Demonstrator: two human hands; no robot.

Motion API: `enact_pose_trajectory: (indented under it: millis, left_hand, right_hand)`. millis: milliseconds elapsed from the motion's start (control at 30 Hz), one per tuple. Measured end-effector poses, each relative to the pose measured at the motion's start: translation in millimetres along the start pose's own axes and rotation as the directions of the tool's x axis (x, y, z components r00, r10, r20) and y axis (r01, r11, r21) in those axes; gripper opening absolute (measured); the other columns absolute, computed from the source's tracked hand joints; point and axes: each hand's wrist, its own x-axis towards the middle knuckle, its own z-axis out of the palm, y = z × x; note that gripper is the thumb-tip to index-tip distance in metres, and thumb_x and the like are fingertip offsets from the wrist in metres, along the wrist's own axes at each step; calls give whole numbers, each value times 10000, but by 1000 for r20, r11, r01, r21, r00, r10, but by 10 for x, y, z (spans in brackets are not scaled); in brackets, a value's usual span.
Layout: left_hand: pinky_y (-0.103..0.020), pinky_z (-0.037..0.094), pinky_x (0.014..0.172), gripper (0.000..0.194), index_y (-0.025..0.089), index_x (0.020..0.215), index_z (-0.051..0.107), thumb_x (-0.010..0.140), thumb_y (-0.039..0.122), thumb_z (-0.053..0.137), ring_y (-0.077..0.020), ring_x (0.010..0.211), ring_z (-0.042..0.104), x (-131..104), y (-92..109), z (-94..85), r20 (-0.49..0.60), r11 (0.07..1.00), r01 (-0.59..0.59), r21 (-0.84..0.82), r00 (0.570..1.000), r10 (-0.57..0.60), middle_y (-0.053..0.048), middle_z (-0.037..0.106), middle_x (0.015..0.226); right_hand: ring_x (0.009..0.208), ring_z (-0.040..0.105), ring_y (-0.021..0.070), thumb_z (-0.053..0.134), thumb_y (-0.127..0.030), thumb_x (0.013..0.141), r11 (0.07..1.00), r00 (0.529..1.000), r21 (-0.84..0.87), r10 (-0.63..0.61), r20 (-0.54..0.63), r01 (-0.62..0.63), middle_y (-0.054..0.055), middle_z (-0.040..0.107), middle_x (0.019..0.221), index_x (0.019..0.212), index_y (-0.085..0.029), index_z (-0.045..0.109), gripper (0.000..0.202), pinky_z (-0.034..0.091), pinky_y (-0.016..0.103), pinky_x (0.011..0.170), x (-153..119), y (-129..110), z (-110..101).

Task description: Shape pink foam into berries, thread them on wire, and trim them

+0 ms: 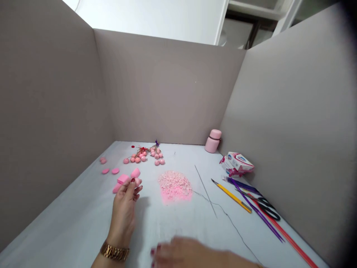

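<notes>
My left hand (126, 199) has its thumb and fingers closed on a small pink piece (137, 182). Right beside its fingertips, more pink pieces (122, 179) lie on the white table (83, 219), one of them just behind the held piece. My right hand (181, 254), blurred by motion, is low over the table at the bottom edge. Its fingers point left, and whether anything is in them cannot be made out. Between and beyond the hands lies a heap of pale pink crumbs (175, 184) on a bright pink patch.
Bunches of pink balls (138, 158) lie at the back left. A pink bottle (213, 141) stands at the back right, near small boxes (238, 163). On the right are a yellow craft knife (232, 196), black-handled scissors (267, 208), purple and red strips, a thin rod (205, 190) and a thread.
</notes>
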Motion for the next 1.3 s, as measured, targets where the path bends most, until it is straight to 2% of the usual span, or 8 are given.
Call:
enact_pose_trajectory:
  millis: [167,300,467,700,867,967,1067,1300]
  left_hand:
    - [-228,395,687,296,168,958,517,769,394,549,-92,738,562,-24,-85,42,100,990,6,142,995,-20,-35,577,937]
    - [-322,425,750,363,175,1046,480,777,415,528,-180,832,595,-50,-126,77,211,929,-103,355,977,28,-77,600,970]
    - [-405,338,717,103,220,702,629,740,304,583,-262,724,522,-128,-162,84,416,665,-402,630,897,149,-36,623,689]
    - [-429,349,806,178,212,851,676,765,318,561,-292,845,547,-100,-191,81,476,506,-500,703,859,187,-82,679,845]
    - [-363,452,793,333,202,1011,612,813,437,482,-242,928,606,-166,-191,178,371,661,-318,680,926,65,-84,696,1026]
    - [-222,512,714,302,179,1058,593,799,333,571,-145,860,661,-299,-189,299,301,930,146,338,919,-254,-65,727,984]
    - [-163,542,618,246,126,955,644,713,141,684,-115,717,699,-404,-217,388,241,886,456,84,853,-462,-75,752,899]
    - [-168,570,568,380,147,790,721,436,180,855,-159,650,718,-398,-324,408,258,817,577,-10,791,-555,-17,763,703]
  right_hand:
    - [1252,347,192,384,-254,915,975,936,-12,211,-282,-224,102,404,1369,1350,-162,346,446,324,360,1011,-114,334,-372]
    - [1131,466,205,367,-218,907,904,761,-5,356,-542,-427,113,543,1205,1180,-170,524,319,382,373,952,-250,479,-471]
    - [939,535,239,444,-147,832,714,666,-138,542,-512,-687,114,585,1007,992,-152,601,224,443,379,806,-422,637,-485]
    - [795,545,246,470,-85,791,638,619,-162,602,-504,-753,87,588,818,788,-157,585,136,427,359,690,-511,693,-420]
    - [708,586,197,396,-110,842,635,597,-125,615,-515,-762,26,611,700,760,-212,597,240,426,280,618,-556,656,-469]
    - [647,604,173,363,-161,872,656,579,-93,579,-574,-749,3,625,681,817,-248,611,269,424,256,586,-570,594,-494]
    - [594,606,163,360,-172,870,691,595,-89,540,-596,-717,-5,625,652,773,-253,609,280,414,244,543,-573,546,-493]
    - [671,617,148,345,-138,873,854,611,72,425,-668,-515,16,647,765,919,-216,566,238,438,240,604,-538,392,-478]
